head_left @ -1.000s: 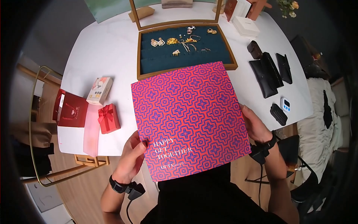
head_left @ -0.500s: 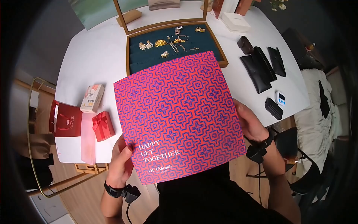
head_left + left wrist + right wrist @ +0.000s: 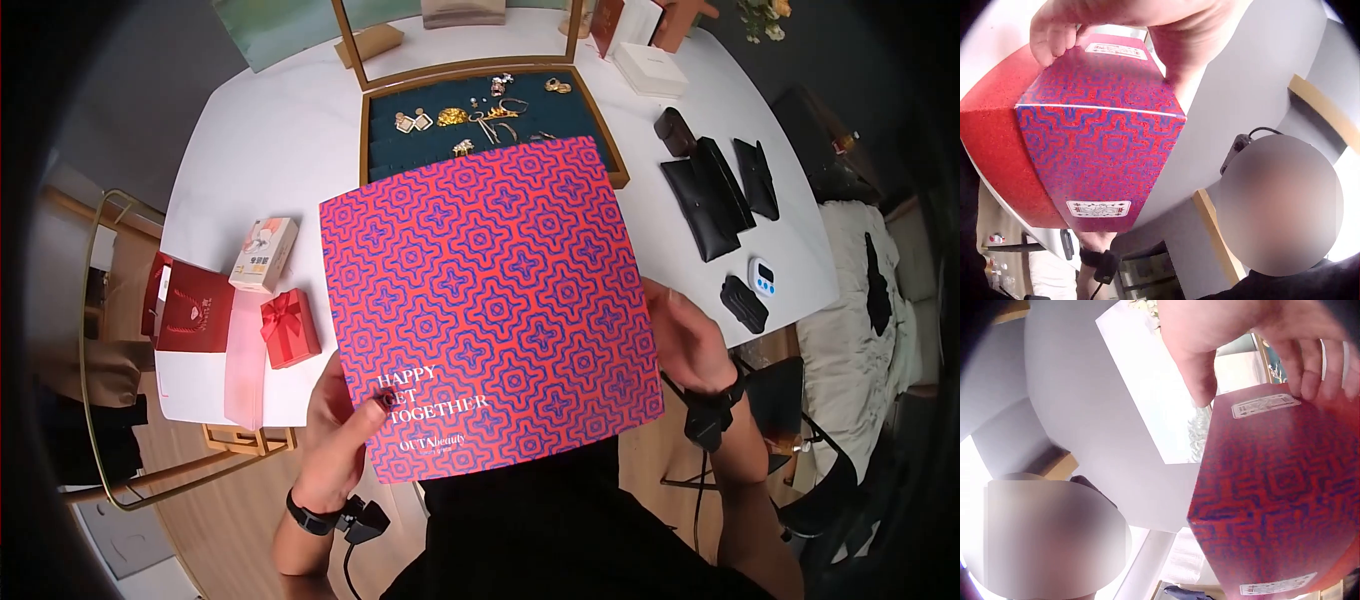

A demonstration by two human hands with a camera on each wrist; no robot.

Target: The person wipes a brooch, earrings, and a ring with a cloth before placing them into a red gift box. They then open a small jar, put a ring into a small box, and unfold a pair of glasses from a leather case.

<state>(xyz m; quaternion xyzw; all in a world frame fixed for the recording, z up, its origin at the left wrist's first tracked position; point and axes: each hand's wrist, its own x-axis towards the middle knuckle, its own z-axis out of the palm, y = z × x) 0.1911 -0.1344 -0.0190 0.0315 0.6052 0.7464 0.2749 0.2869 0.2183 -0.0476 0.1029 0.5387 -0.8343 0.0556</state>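
Note:
A large square box (image 3: 490, 310), patterned red and blue with white lettering, is held up over the near edge of the table. The left hand (image 3: 335, 430) grips its lower left side, thumb on the lettered face beside the words. At the right side the right hand (image 3: 690, 340) holds the box, its fingers partly hidden behind it. In the left wrist view, curled fingertips of the left hand (image 3: 1116, 25) press the box (image 3: 1104, 144), which has a white label on its side. The right wrist view has the right hand (image 3: 1254, 344) with fingers and thumb at the box (image 3: 1272, 487).
Behind the box stands an open jewelry case (image 3: 615, 150) with earrings and other pieces. To the left are a red gift box (image 3: 290, 330), a pale carton (image 3: 264, 255) and a red bag (image 3: 195, 310). Black pouches (image 3: 700, 210) and a white timer (image 3: 762, 277) lie right.
The patterned box has shifted slightly left and up over the jewelry case, covering more of it. The left thumb has slid further onto the lettered face. The head view has swung and partly returned.

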